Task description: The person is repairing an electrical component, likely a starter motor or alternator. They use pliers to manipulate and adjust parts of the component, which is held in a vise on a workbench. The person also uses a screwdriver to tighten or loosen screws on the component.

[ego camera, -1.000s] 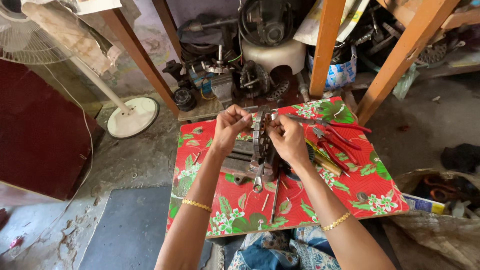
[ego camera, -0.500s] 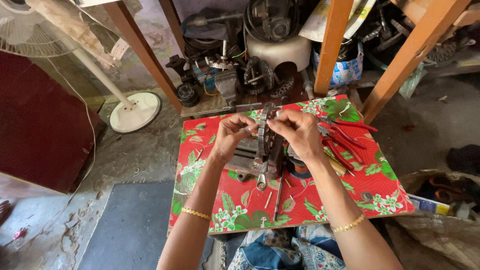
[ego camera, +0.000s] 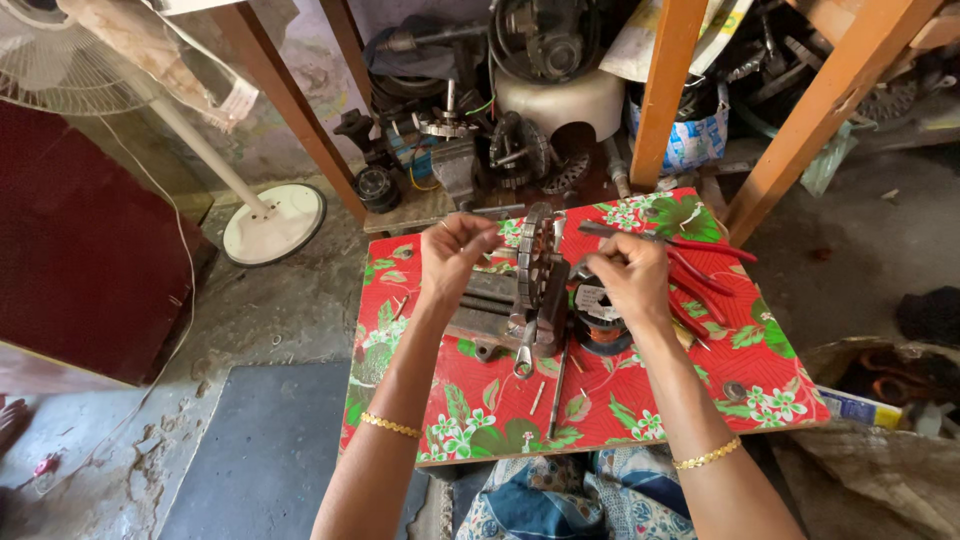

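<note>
We see both hands raised over a small table, one on each side of a round metal motor core that stands on edge in a grey bench vise. The left hand has its fingers curled in, with thumb and fingertips drawn together close to the left face of the core; we cannot tell whether they pinch anything. The right hand is just to the right of the core, its fingers bent and bunched toward the core's rim. Whether they grip something thin there is too small for us to make out. Each wrist wears a thin gold bracelet.

Below the core, the vise handle hangs toward us. Just beside the right hand, partly under it, sits a dark round coil wound with copper wire. Red-handled pliers lie near the right hand, farther out on the table. A few slim metal pins lie on the cloth nearer us.

The table is covered in red cloth with green and white flowers. Beyond it, motor parts crowd a low shelf between orange wooden legs. A white fan stand rests on the floor to the left.
</note>
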